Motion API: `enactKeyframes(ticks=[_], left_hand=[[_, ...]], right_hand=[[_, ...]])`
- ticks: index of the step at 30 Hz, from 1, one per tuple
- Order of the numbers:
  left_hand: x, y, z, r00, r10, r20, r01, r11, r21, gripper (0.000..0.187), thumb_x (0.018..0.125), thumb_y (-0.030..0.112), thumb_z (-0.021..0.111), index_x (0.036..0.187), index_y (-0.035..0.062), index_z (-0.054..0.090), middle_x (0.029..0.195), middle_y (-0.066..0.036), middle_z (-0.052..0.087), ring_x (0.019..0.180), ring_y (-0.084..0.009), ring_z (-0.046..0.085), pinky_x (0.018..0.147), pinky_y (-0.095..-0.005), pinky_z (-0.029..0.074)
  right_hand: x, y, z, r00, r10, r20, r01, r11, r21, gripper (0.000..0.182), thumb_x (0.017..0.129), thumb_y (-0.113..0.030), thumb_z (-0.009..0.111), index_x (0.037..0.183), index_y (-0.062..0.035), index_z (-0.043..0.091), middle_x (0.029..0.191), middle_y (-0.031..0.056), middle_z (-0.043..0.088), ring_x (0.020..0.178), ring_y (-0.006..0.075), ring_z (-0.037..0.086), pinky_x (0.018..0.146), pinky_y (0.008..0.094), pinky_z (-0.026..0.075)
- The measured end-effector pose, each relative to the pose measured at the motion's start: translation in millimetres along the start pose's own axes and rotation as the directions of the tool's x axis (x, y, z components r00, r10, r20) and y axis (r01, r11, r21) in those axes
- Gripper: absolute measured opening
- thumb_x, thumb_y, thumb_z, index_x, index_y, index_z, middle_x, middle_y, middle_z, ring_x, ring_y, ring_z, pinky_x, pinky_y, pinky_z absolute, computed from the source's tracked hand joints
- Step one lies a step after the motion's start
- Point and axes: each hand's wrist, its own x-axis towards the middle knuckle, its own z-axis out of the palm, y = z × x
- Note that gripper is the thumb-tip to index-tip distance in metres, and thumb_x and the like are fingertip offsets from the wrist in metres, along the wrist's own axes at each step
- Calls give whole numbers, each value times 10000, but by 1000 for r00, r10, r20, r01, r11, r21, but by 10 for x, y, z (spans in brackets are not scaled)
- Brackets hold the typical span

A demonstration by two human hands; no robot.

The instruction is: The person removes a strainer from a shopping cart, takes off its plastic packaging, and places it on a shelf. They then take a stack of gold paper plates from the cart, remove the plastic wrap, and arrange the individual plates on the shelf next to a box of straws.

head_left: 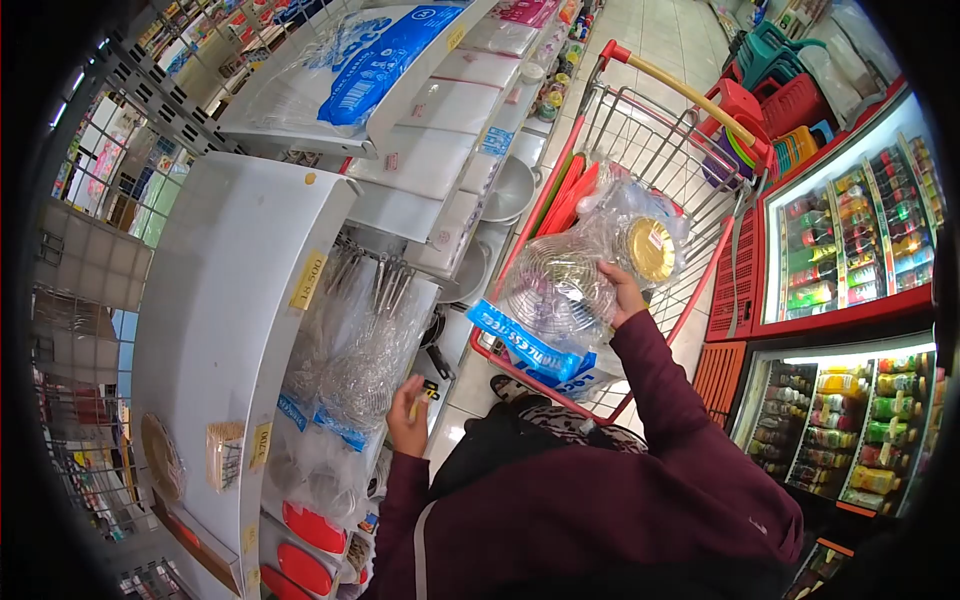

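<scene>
My right hand (625, 293) grips the edge of a clear plastic pack of round wire skimmers (556, 284) with coiled rings and a blue "stainless steel" label, over the shopping cart (680, 345). Beside that hand, a gold round item (651, 249) in clear wrapping lies in the cart, with red-orange items (568, 194) farther back. My left hand (407, 415) is raised next to the shelf, fingers loosely apart and no item visible in the palm. Nearest to it are more plastic-wrapped wire skimmers (352, 350) with long handles and a dark pan handle (440, 364).
Grey metal shelving (220, 290) with yellow price tags stands at left, with metal pots (510, 190) and red items (303, 568) on lower levels. At right are lit drink coolers (840, 430) and stacked plastic stools (775, 75). A tiled aisle (650, 30) runs ahead.
</scene>
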Motion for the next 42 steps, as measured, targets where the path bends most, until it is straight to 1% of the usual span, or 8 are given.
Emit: enactKeyframes(ticks=[5,7,8,15,22,33,37,42], left_hand=[[315,869,265,935,-109,338,257,865,-431,447,836,173,509,1215,16,332,1195,-105,444,1079,-206,448,916,-329,342],[346,732,376,832,35,554,507,360,-783,483,848,225,491,1242,31,290,1213,-111,414,1096,-202,423,912,-346,349],[334,1091,498,881,-176,440,474,325,-818,436,831,155,514,1214,39,342,1145,-112,469,1035,-204,472,878,-351,385],[293,1251,182,910,-329,253,409,603,-685,377,783,25,537,1140,10,416,1033,-115,536,921,-213,543,795,-330,445],[-5,963,-374,958,-258,123,277,729,-626,514,726,115,629,1165,29,376,987,-106,523,859,-231,549,761,-348,457],[-682,81,-1191,918,-338,-207,182,823,-537,566,719,220,655,1183,31,391,844,-8,507,734,-111,502,668,-210,404],[-868,-79,-1203,829,-381,-409,40,770,-636,486,802,148,563,1229,68,345,1036,-41,490,857,-126,485,735,-246,396],[-1203,-189,-1150,506,-484,-714,94,854,-512,579,801,176,563,1278,89,247,1276,-110,303,1095,-218,369,888,-336,326]], right_hand=[[-459,166,300,970,146,196,-174,976,132,359,819,-140,504,1153,-31,426,1109,116,502,1016,240,491,917,379,365],[-530,397,387,937,199,288,-233,968,90,384,820,-154,513,1172,-44,405,1118,95,495,1027,229,483,922,396,357],[-554,503,447,920,225,323,-258,964,63,398,820,-161,516,1181,-47,394,1124,86,490,1033,224,479,923,402,356],[-724,860,656,866,314,388,-298,949,-102,414,843,-245,491,1197,-66,375,1159,79,468,1065,216,461,935,391,349],[-466,625,341,950,190,248,-244,946,212,341,877,-298,417,1151,-97,401,1105,55,504,1038,215,484,872,378,397],[75,924,1246,923,342,175,-237,865,-442,369,810,-132,545,1126,-105,356,1054,54,474,928,202,537,756,398,495],[483,1558,1404,926,357,121,-246,817,-521,342,797,-125,557,1083,-101,372,1026,58,473,869,215,542,717,397,504],[980,2306,1300,920,387,61,-298,793,-531,346,803,-88,545,1096,-115,363,999,72,481,864,238,534,703,408,507]])
